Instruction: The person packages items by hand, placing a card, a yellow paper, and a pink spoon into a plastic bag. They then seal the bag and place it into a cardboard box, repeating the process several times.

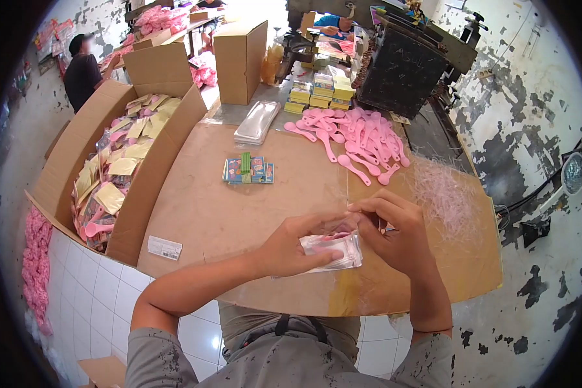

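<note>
A clear plastic bag [346,227] with something pink inside is between my hands, above a small stack of flat clear bags [348,253] near the table's front edge. My left hand [297,242] is closed on the bag, its thumb resting over the stack. With finger and thumb pinched, my right hand [394,229] grips the bag's edge; a bit of blue shows under the palm. Beyond my hands lies a bundle of blue printed cards [258,171] with a green band. Farther back is a pile of pink plastic spoons [368,136].
At left stands an open carton [155,174] full of packed bags. More clear bags [257,123] lie at the back, near stacked yellow card bundles [323,90]. A tangle of clear strips [447,197] sits at right. Behind is a dark machine [401,64]. Another person [81,74] works far left.
</note>
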Available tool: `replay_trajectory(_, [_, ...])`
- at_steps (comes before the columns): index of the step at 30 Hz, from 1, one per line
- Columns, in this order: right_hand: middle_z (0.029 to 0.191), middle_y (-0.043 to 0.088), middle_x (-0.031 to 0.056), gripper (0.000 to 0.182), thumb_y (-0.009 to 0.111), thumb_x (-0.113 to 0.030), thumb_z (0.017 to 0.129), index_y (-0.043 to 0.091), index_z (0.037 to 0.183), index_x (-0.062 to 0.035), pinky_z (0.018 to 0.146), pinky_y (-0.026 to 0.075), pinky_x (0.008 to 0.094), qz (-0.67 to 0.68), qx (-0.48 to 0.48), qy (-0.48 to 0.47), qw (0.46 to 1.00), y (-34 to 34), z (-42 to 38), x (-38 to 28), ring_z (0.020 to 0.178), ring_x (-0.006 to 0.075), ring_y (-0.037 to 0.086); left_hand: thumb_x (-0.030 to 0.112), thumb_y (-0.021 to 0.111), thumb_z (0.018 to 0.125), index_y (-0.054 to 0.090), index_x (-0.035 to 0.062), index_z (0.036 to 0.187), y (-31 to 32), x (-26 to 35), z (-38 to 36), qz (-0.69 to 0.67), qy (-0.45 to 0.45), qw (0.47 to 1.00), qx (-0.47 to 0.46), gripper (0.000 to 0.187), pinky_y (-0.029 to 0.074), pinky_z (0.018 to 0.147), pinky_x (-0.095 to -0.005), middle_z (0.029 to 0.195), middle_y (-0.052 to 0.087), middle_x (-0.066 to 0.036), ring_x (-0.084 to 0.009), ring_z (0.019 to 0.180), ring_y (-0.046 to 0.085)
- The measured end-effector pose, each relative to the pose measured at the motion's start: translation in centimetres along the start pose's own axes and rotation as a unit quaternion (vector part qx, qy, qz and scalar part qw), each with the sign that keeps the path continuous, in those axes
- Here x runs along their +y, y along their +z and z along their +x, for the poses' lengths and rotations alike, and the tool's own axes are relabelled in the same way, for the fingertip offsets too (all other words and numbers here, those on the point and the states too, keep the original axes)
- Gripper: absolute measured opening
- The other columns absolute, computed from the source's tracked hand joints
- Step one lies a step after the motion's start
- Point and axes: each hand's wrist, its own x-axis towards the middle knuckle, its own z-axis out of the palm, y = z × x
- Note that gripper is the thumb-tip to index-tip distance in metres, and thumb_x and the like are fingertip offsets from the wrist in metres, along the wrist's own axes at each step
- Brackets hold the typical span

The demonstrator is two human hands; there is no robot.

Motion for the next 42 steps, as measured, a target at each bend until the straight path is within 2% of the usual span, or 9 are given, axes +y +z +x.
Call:
replay_trajectory(7, [0.088,0.069,0.0091,0.015,0.074,-0.004,0.091,0.074,0.106,-0.0018,0.062,0.053,0.0309,0.0,0.014,-0.041,0.999,1.2,0.3,0.4,0.068,0.0174,0.065,0.007,0.062,0.104,0.063,0.0009,0.133,-0.5,1.4,0.6,-0.025,-0.115,0.993,0.02,0.03,0.055,0.09,-0.0256,0.125,0.074,-0.009,-0.0125,0.115,0.069])
replay_trajectory(12, [0.084,0.066,0.0077,0.021,0.073,-0.002,0.091,0.073,0.112,-0.0033,0.062,0.053,0.0312,-0.011,0.028,-0.034,0.999,1.6,0.5,0.7,0.068,0.0171,0.065,0.007,0.058,0.106,0.06,0.0017,0.137,-0.4,-0.5,0.7,-0.188,-0.103,0.976,0.034,0.031,0.055,0.09,-0.0233,0.125,0.073,-0.009,-0.0116,0.114,0.069])
replay_trajectory(16, [0.084,0.065,0.0073,0.024,0.073,0.0,0.09,0.072,0.114,-0.0034,0.062,0.053,0.0313,-0.002,0.036,-0.038,0.999,1.7,0.6,0.9,0.068,0.0172,0.065,0.007,0.054,0.109,0.056,-0.0008,0.141,-0.4,0.2,0.5,-0.128,-0.115,0.985,0.021,0.033,0.055,0.097,-0.0275,0.127,0.072,-0.012,-0.0143,0.116,0.069])
replay_trajectory(18, [0.086,0.065,0.0078,0.024,0.073,0.0,0.09,0.072,0.114,-0.0035,0.062,0.053,0.0307,-0.009,0.047,-0.045,0.998,2.0,0.6,1.1,0.069,0.0174,0.065,0.007,0.052,0.11,0.054,-0.0018,0.142,0.3,0.2,0.7,-0.175,-0.053,0.983,0.031,0.033,0.055,0.099,-0.0293,0.124,0.073,-0.013,-0.0156,0.114,0.07])
replay_trajectory(23, [0.096,0.065,0.0088,0.024,0.074,0.001,0.088,0.073,0.111,-0.0055,0.069,0.053,0.0338,-0.003,0.087,-0.041,0.995,2.8,0.5,1.0,0.082,0.0205,0.067,0.003,0.053,0.109,0.053,-0.0034,0.141,-0.2,-0.5,0.4,-0.142,-0.086,0.985,0.045,0.033,0.057,0.097,-0.0303,0.122,0.072,-0.012,-0.02,0.114,0.071])
replay_trajectory(26, [0.103,0.066,0.0075,0.025,0.076,-0.003,0.083,0.072,0.107,-0.0066,0.082,0.052,0.0381,-0.18,0.116,-0.169,0.962,3.0,0.7,1.2,0.098,0.0236,0.066,0.003,0.056,0.107,0.056,-0.0051,0.138,0.0,-0.4,0.3,-0.085,-0.07,0.991,0.081,0.031,0.058,0.089,-0.0273,0.11,0.076,-0.01,-0.0157,0.103,0.073])
replay_trajectory(32, [0.111,0.067,0.0067,0.028,0.076,-0.017,0.08,0.072,0.105,-0.0036,0.092,0.046,0.0391,-0.313,0.08,-0.247,0.913,4.7,0.6,1.4,0.11,0.0246,0.064,0.003,0.063,0.103,0.063,-0.0055,0.128,-0.2,-0.5,-0.2,0.093,-0.067,0.989,0.095,0.027,0.058,0.071,-0.0266,0.093,0.078,-0.01,-0.0103,0.08,0.071])
replay_trajectory(39, [0.101,0.063,0.0086,0.017,0.071,-0.01,0.079,0.068,0.095,-0.0033,0.087,0.046,0.0397,-0.33,0.078,-0.184,0.923,4.5,1.6,0.9,0.098,0.0258,0.062,0.01,0.066,0.102,0.064,-0.0025,0.132,0.2,-0.8,-0.1,0.221,0.029,0.971,0.082,0.033,0.057,0.064,-0.035,0.094,0.076,-0.021,-0.0283,0.068,0.073])
replay_trajectory(42, [0.097,0.061,0.0098,0.011,0.068,-0.004,0.082,0.065,0.092,-0.0033,0.081,0.048,0.038,-0.181,0.135,-0.075,0.971,1.4,2.2,2.3,0.091,0.0242,0.061,0.013,0.063,0.105,0.063,-0.0012,0.135,-0.1,0.2,0.3,0.157,-0.021,0.985,0.061,0.033,0.059,0.07,-0.0325,0.1,0.077,-0.019,-0.022,0.078,0.076])
